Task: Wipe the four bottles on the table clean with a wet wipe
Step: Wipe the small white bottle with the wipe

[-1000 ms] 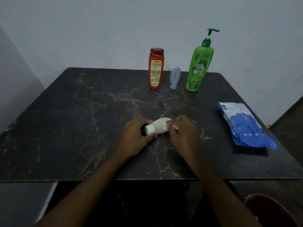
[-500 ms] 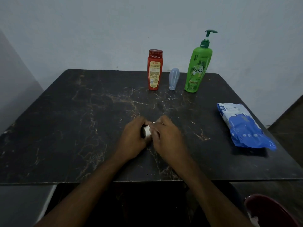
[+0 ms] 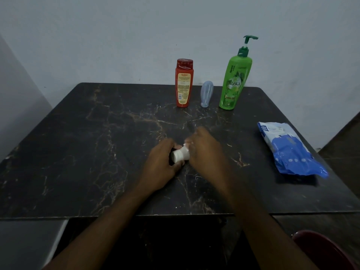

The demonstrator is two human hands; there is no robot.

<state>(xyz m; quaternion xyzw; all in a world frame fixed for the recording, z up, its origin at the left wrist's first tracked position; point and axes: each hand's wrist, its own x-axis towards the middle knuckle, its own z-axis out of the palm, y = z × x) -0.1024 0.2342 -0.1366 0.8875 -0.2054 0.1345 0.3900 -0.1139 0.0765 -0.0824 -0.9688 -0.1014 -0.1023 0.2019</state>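
Observation:
A small white bottle lies on its side at the middle of the dark marble table. My left hand grips its cap end. My right hand covers the bottle's body, with a bit of white wet wipe showing at its fingers. Most of the bottle is hidden under that hand. At the back stand a red bottle, a small pale blue bottle and a tall green pump bottle, all upright.
A blue and white pack of wet wipes lies near the table's right edge. A dark red round object sits below the table's front right corner. A pale wall runs behind the table.
My right hand slid left along the white bottle, from its far end over its body, then eased back a little, so only the cap end shows now. The left hand kept its grip.

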